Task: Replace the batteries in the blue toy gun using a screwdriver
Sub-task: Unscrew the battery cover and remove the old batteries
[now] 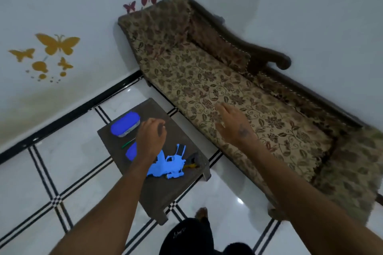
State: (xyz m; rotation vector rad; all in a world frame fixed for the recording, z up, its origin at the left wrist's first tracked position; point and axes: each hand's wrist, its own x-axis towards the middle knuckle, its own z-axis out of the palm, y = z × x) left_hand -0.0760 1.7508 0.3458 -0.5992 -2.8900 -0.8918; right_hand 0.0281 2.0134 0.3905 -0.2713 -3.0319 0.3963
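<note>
1. Reaching out from the bottom of the view, both arms stretch over a small dark desk (157,190) that stands on the tiled floor (41,182), and every place below is given against that desk.
2. On the desk's near half lies the blue toy gun (165,166), flat on its side; a dark and yellow thing (192,161), too blurred to name, touches its far end.
3. Over the desk's middle hangs the left hand (152,138), fingers loosely curled and holding nothing, above the gun rather than on it.
4. Beside that hand, toward the desk's left edge, sit a small blue piece (131,151) and a thin green tool (127,143), probably the screwdriver.
5. At the desk's far left corner rests a blue-lidded box (125,123).
6. Beyond the desk's right edge, the right hand (230,124) is spread flat with fingers straight, over the patterned sofa (259,97), well apart from the gun.
7. Risk, as I judge it: the left forearm crosses low over the gun, so a careless sweep toward the tool could knock the gun or the small piece off the desk's edge onto the hard tiles.
</note>
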